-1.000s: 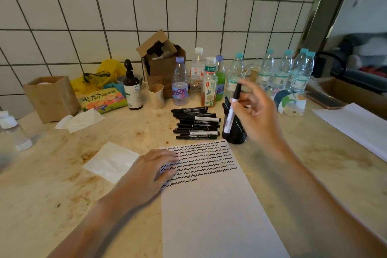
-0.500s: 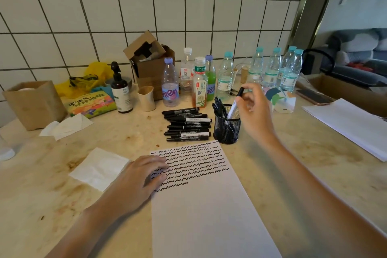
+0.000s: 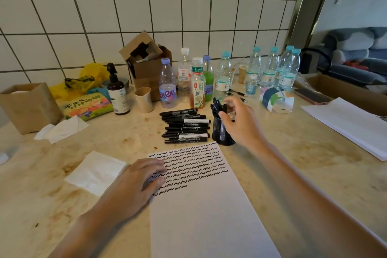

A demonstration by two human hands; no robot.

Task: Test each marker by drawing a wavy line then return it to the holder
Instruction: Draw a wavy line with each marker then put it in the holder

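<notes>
A white sheet (image 3: 205,205) with several rows of black wavy lines lies in front of me. My left hand (image 3: 134,182) rests flat on its left edge, fingers straight. Behind the sheet lies a pile of black markers (image 3: 186,125). To the right of the pile stands a black mesh holder (image 3: 219,134) with several markers (image 3: 216,104) upright in it. My right hand (image 3: 240,123) hovers over the holder's rim, its fingers loosely curled. I see no marker in it.
Several bottles (image 3: 224,77) and an open cardboard box (image 3: 146,65) line the tiled wall. A tissue (image 3: 94,172) lies left of the sheet. At the far right are a paper stack (image 3: 351,123) and a phone (image 3: 312,96). At the left are a pump bottle (image 3: 117,92) and a paper bag (image 3: 27,104).
My right hand lowered the marker it held into the mesh holder and let go. The left hand stayed on the sheet.
</notes>
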